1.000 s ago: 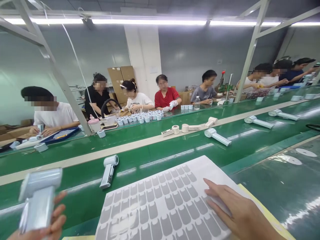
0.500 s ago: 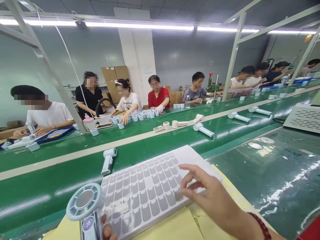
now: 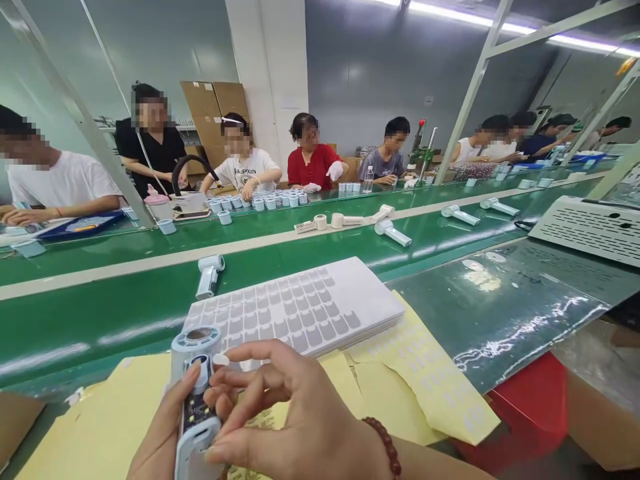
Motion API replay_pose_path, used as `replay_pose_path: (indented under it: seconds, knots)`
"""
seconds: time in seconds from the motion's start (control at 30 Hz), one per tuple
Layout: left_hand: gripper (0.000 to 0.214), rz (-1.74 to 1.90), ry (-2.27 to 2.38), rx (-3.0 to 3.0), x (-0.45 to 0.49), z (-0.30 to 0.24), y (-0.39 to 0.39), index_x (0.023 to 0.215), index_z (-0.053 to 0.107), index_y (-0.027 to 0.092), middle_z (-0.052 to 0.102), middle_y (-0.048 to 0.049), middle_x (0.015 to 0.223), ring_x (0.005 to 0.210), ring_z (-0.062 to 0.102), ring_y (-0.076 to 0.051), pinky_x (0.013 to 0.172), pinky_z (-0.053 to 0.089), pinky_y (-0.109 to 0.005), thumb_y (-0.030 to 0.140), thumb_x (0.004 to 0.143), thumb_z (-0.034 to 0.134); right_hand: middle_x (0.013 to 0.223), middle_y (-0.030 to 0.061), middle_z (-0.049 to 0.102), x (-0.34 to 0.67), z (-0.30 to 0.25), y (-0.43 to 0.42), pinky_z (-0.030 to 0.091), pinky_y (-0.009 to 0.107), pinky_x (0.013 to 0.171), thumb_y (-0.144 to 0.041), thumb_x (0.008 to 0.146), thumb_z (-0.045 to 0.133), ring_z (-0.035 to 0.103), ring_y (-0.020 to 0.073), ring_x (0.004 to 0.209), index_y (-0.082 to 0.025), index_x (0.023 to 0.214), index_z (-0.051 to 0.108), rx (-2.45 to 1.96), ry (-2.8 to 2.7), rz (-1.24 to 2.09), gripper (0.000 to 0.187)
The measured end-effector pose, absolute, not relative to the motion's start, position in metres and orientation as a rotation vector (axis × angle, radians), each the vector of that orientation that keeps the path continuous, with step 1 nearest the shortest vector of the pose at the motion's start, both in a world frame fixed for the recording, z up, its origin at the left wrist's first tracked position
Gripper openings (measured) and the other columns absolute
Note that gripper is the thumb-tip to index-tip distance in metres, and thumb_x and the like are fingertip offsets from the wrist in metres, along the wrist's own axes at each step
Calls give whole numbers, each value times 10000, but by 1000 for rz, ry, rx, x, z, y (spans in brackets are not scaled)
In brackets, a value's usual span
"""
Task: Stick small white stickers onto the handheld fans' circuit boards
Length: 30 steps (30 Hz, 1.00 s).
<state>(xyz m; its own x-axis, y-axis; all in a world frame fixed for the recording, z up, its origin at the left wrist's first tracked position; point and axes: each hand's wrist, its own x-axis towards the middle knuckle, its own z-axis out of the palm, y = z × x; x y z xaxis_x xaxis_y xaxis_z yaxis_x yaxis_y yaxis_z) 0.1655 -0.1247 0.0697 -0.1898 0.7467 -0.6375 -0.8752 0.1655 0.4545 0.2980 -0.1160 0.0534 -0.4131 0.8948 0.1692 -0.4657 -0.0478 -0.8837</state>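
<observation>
A light-blue handheld fan (image 3: pixel 196 337) is in my left hand (image 3: pixel 159 427), my thumb lying along its front. Part of the handle front shows a dark circuit board (image 3: pixel 196 408) with small yellow parts. My right hand (image 3: pixel 295 407) is at the fan's handle, its thumb and fingers closed around a grey sticker (image 3: pixel 197 461) at the lower handle; the fingers partly hide it. A small white rounded piece (image 3: pixel 221 359) shows by the right index fingertip. Beyond the hands is a stack of sticker sheets (image 3: pixel 367 293) with rows of grey stickers.
Yellow backing paper (image 3: pixel 425 373) lies under and beside the stack. Several fans, including one (image 3: pixel 209 275), lie on the green conveyor belt (image 3: pixel 290 263). Across it, co-workers sit near light-blue cups (image 3: pixel 270 202). A perforated metal box (image 3: pixel 590 230) stands at right; a red stool (image 3: pixel 530 400) is below.
My right hand has moved left from the sticker sheets to the fan, carrying a grey sticker. The fan has tilted, and the view has shifted down and right.
</observation>
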Motion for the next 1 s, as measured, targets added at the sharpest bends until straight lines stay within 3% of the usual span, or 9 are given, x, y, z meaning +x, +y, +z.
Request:
replay_pose_path:
  seconds: [0.1,0.23,0.43,0.53,0.7,0.87,1.0]
  knots:
    - [277,1461,993,-80,170,72,-124,1100,567,221,567,-6,826,681,638,-160,583,601,-230,357,885,676,758,-36,713,295,59,-116,563,403,1013,-203,473,1008,722,262,1108,-225,1179,681,-639,-1177,1718,779]
    - [333,1481,1004,-35,174,78,-124,1131,555,229,559,-3,831,721,641,-175,623,617,-256,411,882,680,764,-42,716,294,63,-114,601,383,944,-190,466,1001,741,257,1038,-232,1205,679,-733,-1210,1697,807]
    - [84,1504,1018,-82,175,84,-122,1017,589,180,553,0,808,627,612,-108,609,584,-174,208,957,536,730,-71,704,290,64,-112,614,319,889,-168,453,998,756,229,986,-249,1186,684,-791,-1210,1700,801]
    - [186,1518,1002,-146,177,87,-121,914,599,136,538,-16,788,551,600,-66,606,542,-122,105,977,426,717,-77,696,289,64,-112,607,307,898,-160,462,994,754,219,986,-250,1185,685,-793,-1212,1688,792]
    - [234,1539,1027,-163,178,87,-118,883,615,136,554,-25,768,533,618,-64,606,525,-109,113,992,409,726,-70,699,288,63,-111,615,285,865,-129,466,979,751,219,1000,-242,1191,682,-781,-1197,1704,791]
    - [156,1574,995,-91,169,75,-116,928,649,154,590,-44,789,609,655,-90,643,554,-132,110,959,502,713,-67,698,286,66,-110,621,281,831,-127,426,977,757,229,980,-231,1158,689,-833,-1182,1699,793]
    - [176,1568,1076,-149,173,72,-117,854,623,158,562,-24,737,555,627,-104,557,555,-155,137,963,486,720,-48,712,285,61,-111,622,303,832,-197,473,952,770,243,940,-237,1147,698,-853,-1258,1616,721]
